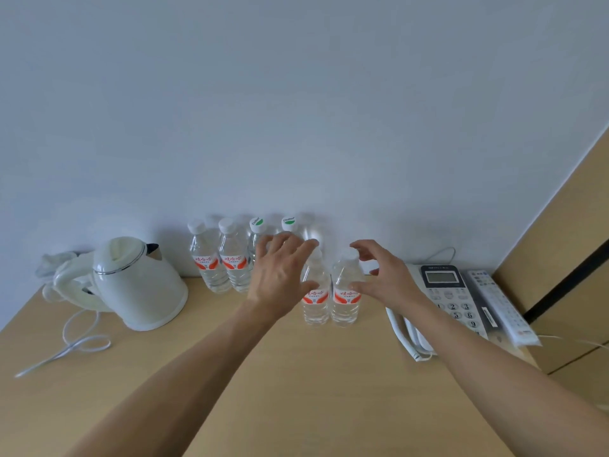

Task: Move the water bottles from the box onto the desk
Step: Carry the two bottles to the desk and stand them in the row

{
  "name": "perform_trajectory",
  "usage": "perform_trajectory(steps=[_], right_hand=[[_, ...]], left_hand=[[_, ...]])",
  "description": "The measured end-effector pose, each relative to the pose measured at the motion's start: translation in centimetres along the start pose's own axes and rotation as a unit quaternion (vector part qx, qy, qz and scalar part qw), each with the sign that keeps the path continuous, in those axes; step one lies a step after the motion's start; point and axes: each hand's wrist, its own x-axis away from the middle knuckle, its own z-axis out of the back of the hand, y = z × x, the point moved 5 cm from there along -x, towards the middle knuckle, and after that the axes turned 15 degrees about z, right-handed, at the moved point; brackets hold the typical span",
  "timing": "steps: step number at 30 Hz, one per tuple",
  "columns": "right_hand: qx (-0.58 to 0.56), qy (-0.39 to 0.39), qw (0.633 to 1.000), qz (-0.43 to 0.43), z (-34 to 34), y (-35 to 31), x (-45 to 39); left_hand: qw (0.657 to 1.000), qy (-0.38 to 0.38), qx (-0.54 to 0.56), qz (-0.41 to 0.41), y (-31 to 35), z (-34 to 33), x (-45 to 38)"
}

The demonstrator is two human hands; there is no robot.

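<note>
Both hands are being held spread and unclenched: the left hand [280, 275] at nine o'clock of the front pair of water bottles [329, 295], the right hand [379, 278] at three o'clock, thumbs seemingly just touching the labels. Nothing is being gripped, judged as steadying or releasing. The pair is standing upright on the desk [296, 374], touching, caps upward. Four more bottles [230, 262] are being kept at twelve o'clock by the wall.
</note>
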Motion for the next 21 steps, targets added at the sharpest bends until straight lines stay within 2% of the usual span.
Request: perform_trajectory(steps=[3, 9, 21], right_hand=[[0.024, -0.003, 1.0, 0.019, 0.0, -0.5, 0.0], [0.054, -0.012, 0.998, 0.027, 0.0, -1.2, 0.1], [0.062, -0.002, 0.998, 0.02, -0.2, -1.5, 0.0]], left_hand=[[0.997, -0.009, -0.062, -0.054, 1.3, 0.1, -0.5], [0.99, -0.031, -0.114, -0.082, 1.2, -0.7, -1.0], [0.977, -0.116, -0.174, -0.036, 1.6, -2.9, -4.9]])
